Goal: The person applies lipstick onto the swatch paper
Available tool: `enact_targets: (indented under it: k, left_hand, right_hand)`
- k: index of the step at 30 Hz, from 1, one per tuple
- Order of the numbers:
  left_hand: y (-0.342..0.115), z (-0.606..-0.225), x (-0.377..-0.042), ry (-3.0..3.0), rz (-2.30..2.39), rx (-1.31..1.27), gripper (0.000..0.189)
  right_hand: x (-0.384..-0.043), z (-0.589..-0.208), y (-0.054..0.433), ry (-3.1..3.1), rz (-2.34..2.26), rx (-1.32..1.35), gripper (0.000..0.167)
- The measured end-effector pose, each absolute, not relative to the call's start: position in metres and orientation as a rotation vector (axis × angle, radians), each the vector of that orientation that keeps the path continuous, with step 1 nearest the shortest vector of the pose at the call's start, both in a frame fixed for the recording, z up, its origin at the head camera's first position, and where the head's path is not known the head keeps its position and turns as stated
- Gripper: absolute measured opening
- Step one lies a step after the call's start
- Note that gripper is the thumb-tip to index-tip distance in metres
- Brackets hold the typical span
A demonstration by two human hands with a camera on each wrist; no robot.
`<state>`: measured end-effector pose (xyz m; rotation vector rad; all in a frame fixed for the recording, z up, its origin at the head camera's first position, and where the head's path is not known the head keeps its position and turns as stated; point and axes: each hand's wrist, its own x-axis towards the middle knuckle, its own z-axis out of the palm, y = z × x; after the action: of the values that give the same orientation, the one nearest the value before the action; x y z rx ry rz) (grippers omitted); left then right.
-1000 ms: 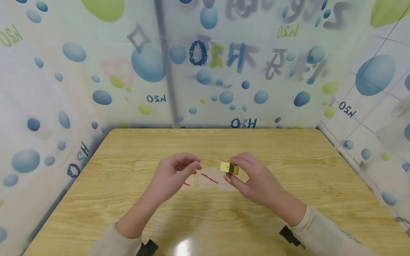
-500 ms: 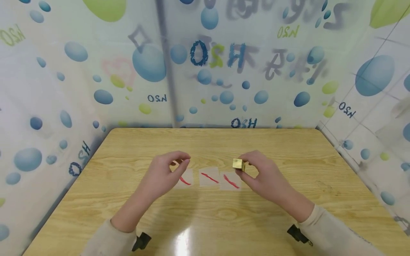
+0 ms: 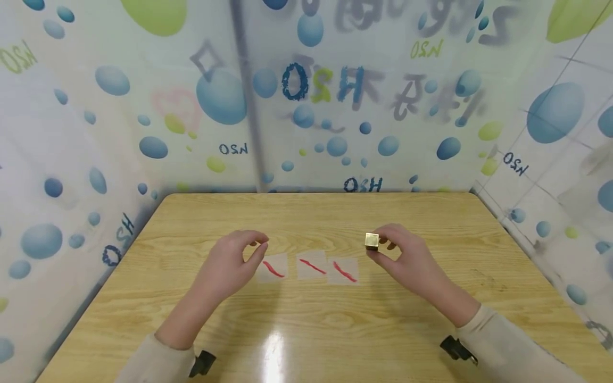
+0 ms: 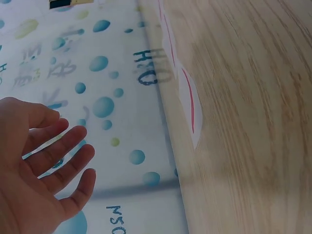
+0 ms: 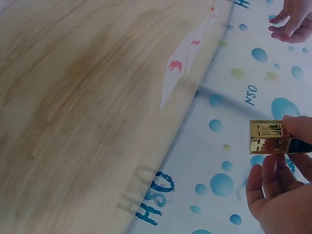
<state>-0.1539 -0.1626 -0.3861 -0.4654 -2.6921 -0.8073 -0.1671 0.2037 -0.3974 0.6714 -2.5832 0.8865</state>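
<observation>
My right hand (image 3: 409, 260) pinches a closed lipstick (image 3: 371, 241) between thumb and fingers, above the table to the right of the paper pieces. In the right wrist view the lipstick (image 5: 269, 136) shows a square, shiny gold case with a black part near the fingers. My left hand (image 3: 230, 263) hovers at the left paper piece (image 3: 273, 269), its fingers loosely bent around nothing. The left wrist view shows that hand (image 4: 48, 161) with its fingers spread and relaxed. A slanting red stroke marks each of the three papers, including the middle one (image 3: 306, 269) and the right one (image 3: 337, 277).
The wood-grain table (image 3: 306, 330) runs back to a wall covering (image 3: 335, 117) printed with blue and green bubbles. Similar covering stands at both sides. Light glares off the table's near part. A dark strap piece sits at each cuff.
Both hands have moved apart. The right hand has carried the lipstick rightward, uncovering the right paper; the left hand has drawn back to the left and shows more of the left paper.
</observation>
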Motion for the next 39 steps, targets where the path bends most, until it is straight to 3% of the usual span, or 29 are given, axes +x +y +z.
enact_targets:
  k: [7,17,28,39]
  left_hand:
    - [-0.173,-0.391,-0.153,-2.698,-0.741,-0.444,0.019]
    - [-0.184,-0.4,-0.155,-2.77,-0.691,-0.388,0.027]
    - [-0.187,-0.403,-0.155,-2.798,-0.707,-0.367,0.026]
    - [-0.189,-0.408,-0.156,-2.802,-0.704,-0.378,0.023]
  right_hand:
    - [-0.169,-0.403,0.211,-2.666,0.966,0.626,0.025]
    - [-0.174,-0.416,0.219,-2.794,1.085,0.536,0.033]
    - [-0.181,-0.433,0.223,-2.887,1.104,0.492,0.044]
    - [-0.182,-0.441,0.219,-2.938,1.136,0.48,0.043]
